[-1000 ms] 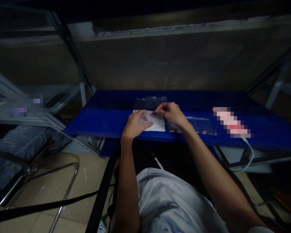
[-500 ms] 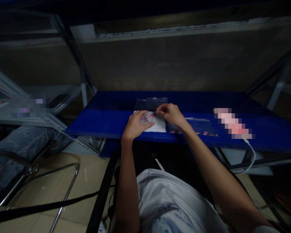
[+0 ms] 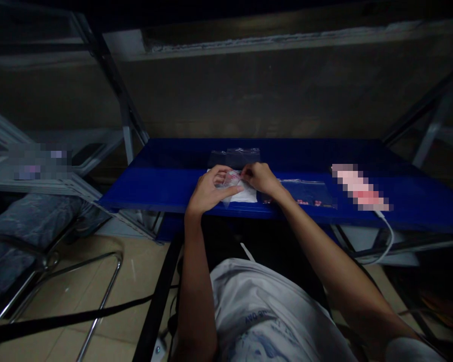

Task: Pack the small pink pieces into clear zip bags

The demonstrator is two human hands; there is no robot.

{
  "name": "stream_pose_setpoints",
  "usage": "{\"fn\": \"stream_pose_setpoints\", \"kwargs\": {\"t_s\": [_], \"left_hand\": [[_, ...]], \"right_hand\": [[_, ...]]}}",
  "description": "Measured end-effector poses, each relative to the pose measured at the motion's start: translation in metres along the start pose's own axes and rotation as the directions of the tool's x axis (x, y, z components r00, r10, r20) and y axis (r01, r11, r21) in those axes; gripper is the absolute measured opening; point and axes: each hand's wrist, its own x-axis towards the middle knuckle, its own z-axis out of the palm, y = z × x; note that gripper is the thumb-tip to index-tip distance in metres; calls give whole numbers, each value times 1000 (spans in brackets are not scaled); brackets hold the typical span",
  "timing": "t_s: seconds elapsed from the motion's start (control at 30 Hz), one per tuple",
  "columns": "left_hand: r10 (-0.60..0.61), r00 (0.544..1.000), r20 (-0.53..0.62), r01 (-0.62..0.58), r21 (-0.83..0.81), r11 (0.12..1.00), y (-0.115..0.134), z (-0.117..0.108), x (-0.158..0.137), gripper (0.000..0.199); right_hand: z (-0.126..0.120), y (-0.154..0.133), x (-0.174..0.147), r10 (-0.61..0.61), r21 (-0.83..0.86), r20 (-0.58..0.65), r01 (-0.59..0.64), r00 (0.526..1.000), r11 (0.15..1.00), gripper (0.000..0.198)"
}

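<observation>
Dim wall (image 3: 241, 90) at the back, blue table (image 3: 154, 183) in front, flat bag (image 3: 311, 190) lying just beside the right hand (image 3: 262, 177). The left hand (image 3: 204, 193) curls over white paper (image 3: 249, 195), holding a clear packet (image 3: 231, 182) between thumb and fingers; right hand's pinched narrow, fingertips at the packet's edge beside pink bits (image 3: 234, 176), and whether they've caught anything, I can't tell.

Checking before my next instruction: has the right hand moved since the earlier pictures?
Yes. Judged against the blue table, the right hand shifted slightly left and nearer its front edge.
</observation>
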Motion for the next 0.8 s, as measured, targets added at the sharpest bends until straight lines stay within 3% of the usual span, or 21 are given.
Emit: {"fn": "stream_pose_setpoints", "kwargs": {"t_s": [0.1, 0.17, 0.27, 0.37, 0.53, 0.8], "left_hand": [[-36, 999, -19, 36, 2, 999, -1, 0, 0, 55], [-51, 998, -38, 52, 9, 999, -4, 0, 1, 56], [-55, 998, -38, 56, 10, 998, -6, 2, 2, 56], [-63, 998, -3, 63, -1, 998, -5, 4, 2, 54], [-96, 995, 37, 97, -47, 994, -1, 5, 1, 53], [-93, 996, -4, 93, 135, 986, 3, 0, -2, 57]], "right_hand": [[-11, -2, -3, -29, 236, -27, 35, 999, 971, 16], [-18, -7, -8, -57, 417, -37, 67, 998, 906, 11], [-29, -19, -14, -124, 578, -32, 119, 992, 807, 22], [-36, -33, -18, -200, 601, 9, 155, 980, 784, 26], [-43, -43, -19, -273, 537, 126, 165, 954, 827, 26], [-39, -16, -7, -163, 566, 9, 129, 987, 814, 24]]}}
